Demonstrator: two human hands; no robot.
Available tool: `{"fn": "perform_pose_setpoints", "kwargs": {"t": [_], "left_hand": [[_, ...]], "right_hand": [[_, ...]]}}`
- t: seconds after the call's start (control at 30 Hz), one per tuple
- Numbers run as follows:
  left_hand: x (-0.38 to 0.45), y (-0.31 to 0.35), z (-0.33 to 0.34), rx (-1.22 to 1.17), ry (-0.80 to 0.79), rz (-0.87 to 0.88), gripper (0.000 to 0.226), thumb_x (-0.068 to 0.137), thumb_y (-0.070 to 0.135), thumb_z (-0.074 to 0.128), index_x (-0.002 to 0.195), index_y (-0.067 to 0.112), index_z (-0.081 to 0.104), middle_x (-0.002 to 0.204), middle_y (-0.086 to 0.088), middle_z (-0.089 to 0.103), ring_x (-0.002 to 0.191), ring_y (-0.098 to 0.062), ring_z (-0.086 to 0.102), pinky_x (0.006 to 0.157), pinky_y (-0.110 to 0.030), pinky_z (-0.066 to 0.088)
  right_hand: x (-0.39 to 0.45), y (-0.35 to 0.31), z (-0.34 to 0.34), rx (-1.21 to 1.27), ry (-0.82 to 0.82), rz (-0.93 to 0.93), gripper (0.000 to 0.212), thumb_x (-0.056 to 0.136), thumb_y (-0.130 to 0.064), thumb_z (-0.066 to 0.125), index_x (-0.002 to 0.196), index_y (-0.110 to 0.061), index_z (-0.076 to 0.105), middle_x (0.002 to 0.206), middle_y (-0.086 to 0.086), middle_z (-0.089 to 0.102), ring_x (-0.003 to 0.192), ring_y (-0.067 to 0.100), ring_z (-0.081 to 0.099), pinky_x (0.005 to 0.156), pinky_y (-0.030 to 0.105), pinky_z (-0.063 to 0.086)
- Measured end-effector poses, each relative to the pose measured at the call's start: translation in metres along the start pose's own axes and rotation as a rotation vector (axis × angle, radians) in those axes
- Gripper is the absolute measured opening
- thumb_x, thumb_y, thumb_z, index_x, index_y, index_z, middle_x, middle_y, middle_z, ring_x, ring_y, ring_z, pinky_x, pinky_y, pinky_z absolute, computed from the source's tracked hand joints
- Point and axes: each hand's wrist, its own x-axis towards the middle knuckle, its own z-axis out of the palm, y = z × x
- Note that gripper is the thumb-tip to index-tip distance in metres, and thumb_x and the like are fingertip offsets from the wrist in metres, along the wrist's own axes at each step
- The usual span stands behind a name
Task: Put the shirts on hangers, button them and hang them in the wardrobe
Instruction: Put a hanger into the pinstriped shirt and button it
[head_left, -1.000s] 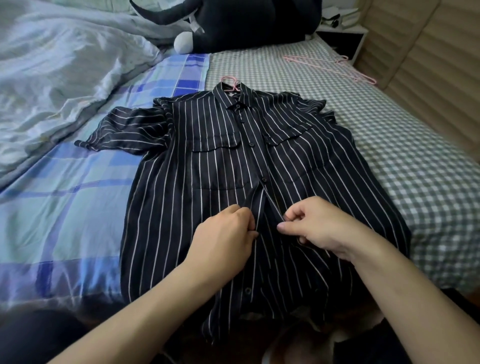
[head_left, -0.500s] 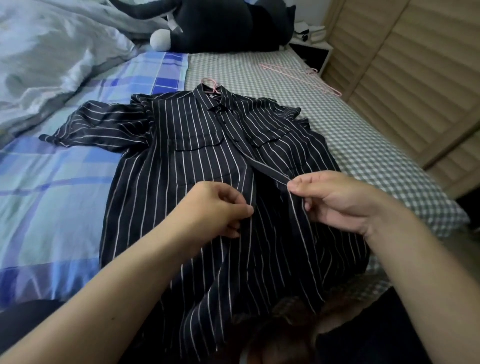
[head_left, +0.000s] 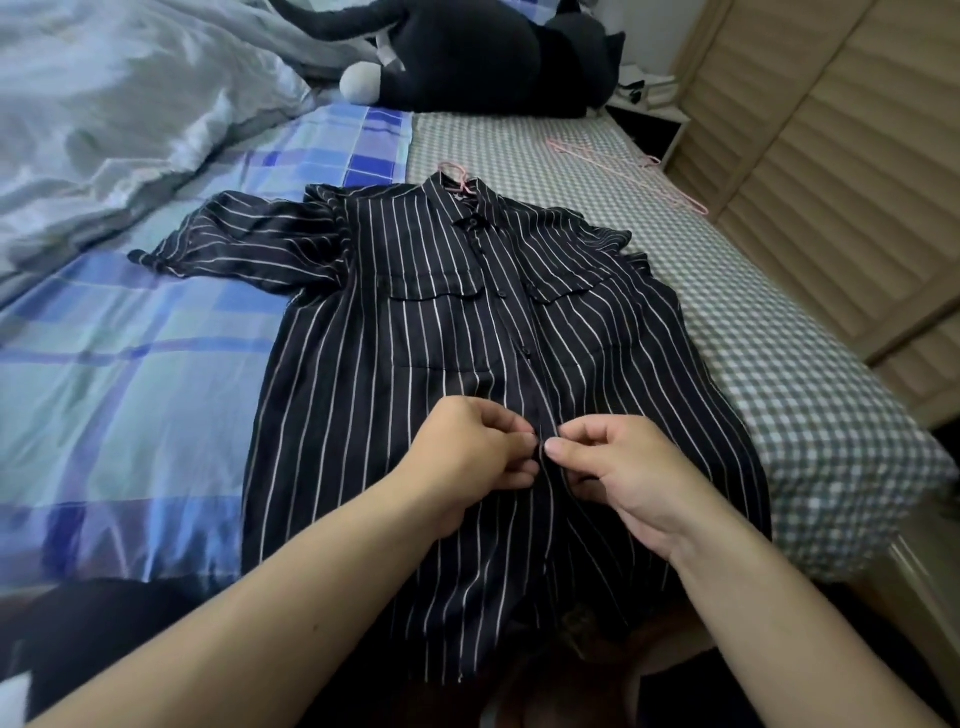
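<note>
Duvet (head_left: 104, 119): crumpled grey-blue, heaped along the far left of the bed.
Plaid sheet (head_left: 130, 374): blue, bare between the duvet and the shirt's left sleeve.
Left hand (head_left: 467, 462): fingers curled, thumb and fingertips pinching the left edge of the shirt's front opening, around mid-length.
Shirt (head_left: 415, 374): dark with thin white stripes, lying flat and face up on the bed, collar away from the person, hem hanging over the near bed edge; upper buttons closed, front parted below the hands.
Hanger in shirt (head_left: 454, 171): pink hook showing at the collar.
Right hand (head_left: 623, 467): fingers curled, pinching the right edge of the opening, fingertips almost touching the left hand's.
Checked sheet (head_left: 779, 389): grey-white, bare right of the shirt up to the bed's side edge.
Spare hangers (head_left: 623, 161): pink, lying on the checked sheet near the far right edge.
Wardrobe doors (head_left: 831, 156): slatted, just beside the bed on the right.
</note>
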Motion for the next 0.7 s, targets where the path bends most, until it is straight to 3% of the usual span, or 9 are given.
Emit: {"fn": "perform_pose_setpoints", "kwargs": {"t": [0.17,0.27,0.4,0.5,0.63,0.7], "left_hand": [[0.002,-0.008,0.006,0.163,0.09,0.09,0.014,0.091,0.004,0.068,0.078,0.009,0.07,0.067,-0.007,0.071,0.067,-0.021,0.073,0.078,-0.043,0.064],[-0.001,-0.01,0.013,0.287,0.137,0.146,0.015,0.087,0.01,0.068,0.074,0.016,0.071,0.065,-0.006,0.073,0.067,-0.022,0.075,0.074,-0.043,0.064],[0.001,-0.011,0.015,0.117,0.112,0.094,0.01,0.089,0.003,0.069,0.08,0.007,0.071,0.07,-0.01,0.073,0.067,-0.023,0.073,0.08,-0.048,0.063],[0.0,-0.009,0.011,0.041,0.064,0.079,0.008,0.092,-0.003,0.066,0.085,-0.001,0.069,0.07,-0.01,0.068,0.066,-0.02,0.068,0.081,-0.046,0.063],[0.001,-0.01,0.009,0.032,0.047,0.081,0.009,0.092,-0.004,0.067,0.084,0.001,0.069,0.071,-0.009,0.068,0.067,-0.019,0.068,0.079,-0.042,0.064],[0.002,-0.011,0.008,0.04,0.055,0.094,0.009,0.092,-0.003,0.067,0.084,0.001,0.069,0.07,-0.009,0.068,0.067,-0.018,0.068,0.078,-0.04,0.064]], "right_hand": [[0.0,-0.001,-0.008,0.016,0.079,0.029,0.007,0.088,-0.005,0.074,0.085,0.001,0.073,0.075,0.011,0.06,0.069,0.017,0.058,0.071,0.035,0.055],[0.0,-0.003,-0.005,-0.055,0.136,0.0,0.007,0.086,-0.006,0.074,0.084,0.001,0.072,0.069,0.008,0.061,0.067,0.018,0.057,0.069,0.037,0.053],[0.004,0.005,0.01,-0.301,0.253,-0.062,0.012,0.082,-0.018,0.078,0.072,-0.017,0.071,0.059,-0.004,0.064,0.059,0.016,0.059,0.06,0.039,0.052],[0.004,0.008,0.011,-0.325,0.289,-0.065,0.01,0.08,-0.024,0.077,0.072,-0.026,0.071,0.059,-0.006,0.066,0.056,0.014,0.06,0.059,0.039,0.054],[-0.001,0.003,0.011,-0.22,0.224,-0.052,0.008,0.084,-0.013,0.077,0.076,-0.013,0.073,0.067,0.01,0.07,0.061,0.019,0.062,0.062,0.039,0.055],[-0.003,0.002,0.01,-0.119,0.168,-0.035,0.007,0.086,-0.008,0.076,0.081,-0.005,0.072,0.067,0.008,0.069,0.064,0.017,0.064,0.063,0.032,0.055]]}}
